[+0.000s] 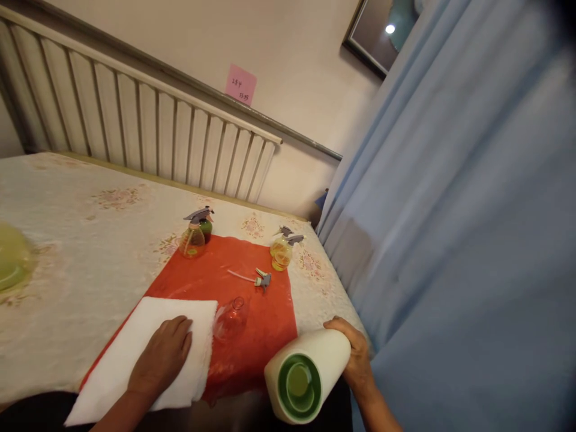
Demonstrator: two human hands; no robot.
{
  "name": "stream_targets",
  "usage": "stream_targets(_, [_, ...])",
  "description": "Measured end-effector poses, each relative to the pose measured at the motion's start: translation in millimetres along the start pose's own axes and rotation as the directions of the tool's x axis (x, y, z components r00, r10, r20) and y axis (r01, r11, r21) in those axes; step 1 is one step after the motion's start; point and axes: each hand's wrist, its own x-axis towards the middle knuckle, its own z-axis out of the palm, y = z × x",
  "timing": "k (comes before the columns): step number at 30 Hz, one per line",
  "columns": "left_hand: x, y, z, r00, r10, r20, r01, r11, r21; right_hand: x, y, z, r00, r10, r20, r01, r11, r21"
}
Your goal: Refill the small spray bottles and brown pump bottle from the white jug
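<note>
My left hand (164, 351) lies on a folded white cloth (155, 312), palm down with its fingers stretched forward and slightly bent. My right hand (355, 351) grips the far end of a big white container (321, 354), tilted so that its round, recessed green end (299, 384) faces me. I cannot tell whether that end is its mouth or its base. Between my hands a clear round bottle (231, 318) without a top is on the red sheet (265, 318). Beyond it lies a loose spray trigger head (262, 279) with its thin tube pointing left.
Spray bottles stand at the sheet's far left (193, 240) and far right (281, 252). A translucent green-yellow object (13, 258) is cut off at the left edge. A radiator (148, 120) runs behind the flowered tablecloth (112, 240); a blue curtain (450, 240) hangs at right.
</note>
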Motion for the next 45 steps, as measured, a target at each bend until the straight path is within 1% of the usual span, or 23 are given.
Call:
stream_targets(4, [-0.5,-1.5,3.0,1.0,0.01,-0.004,-0.01,1.0,-0.004,0.8,-1.7,1.5,0.998,0.056,0.014,-0.057,0.995,0.083])
stream_targets(9, [0.2,-2.4,4.8,0.999,0.034,-0.018,-0.034,0.999,-0.002,0.2,0.1,1.7,0.995,0.098,0.016,-0.099,0.987,0.129])
stream_targets(17, [1.8,-4.9,8.9,0.999,0.04,-0.001,-0.04,0.999,-0.008,-0.2,3.0,1.1,0.995,0.097,-0.003,-0.096,0.985,0.141])
stream_targets(23, [1.4,-4.8,9.8,1.0,0.023,-0.018,-0.023,0.999,-0.043,0.0,-0.3,1.7,0.988,0.151,-0.005,-0.149,0.981,0.121])
stream_targets(27, [0.9,-4.7,9.5,1.0,0.009,-0.025,-0.011,0.997,-0.072,-1.4,2.1,2.7,0.981,0.195,-0.013,-0.192,0.975,0.116])
stream_targets(30, [0.7,-4.4,9.2,1.0,0.018,-0.022,-0.019,0.998,-0.058,-3.0,4.8,3.5,0.976,0.217,-0.029,-0.212,0.97,0.116])
stream_targets(34, [1.4,-2.8,7.1,0.999,0.025,-0.02,-0.026,0.999,-0.035,-3.7,5.1,3.8,0.974,0.225,-0.036,-0.219,0.968,0.118])
stream_targets(40, [2.3,-1.3,4.1,0.999,0.023,-0.027,-0.024,0.999,-0.046,-2.8,1.7,4.6,0.968,0.248,-0.05,-0.24,0.963,0.119])
stream_targets(45, [1.2,-2.6,6.5,0.999,0.036,-0.041,-0.038,0.998,-0.048,-1.8,1.0,5.1,0.981,0.189,-0.036,-0.183,0.975,0.123])
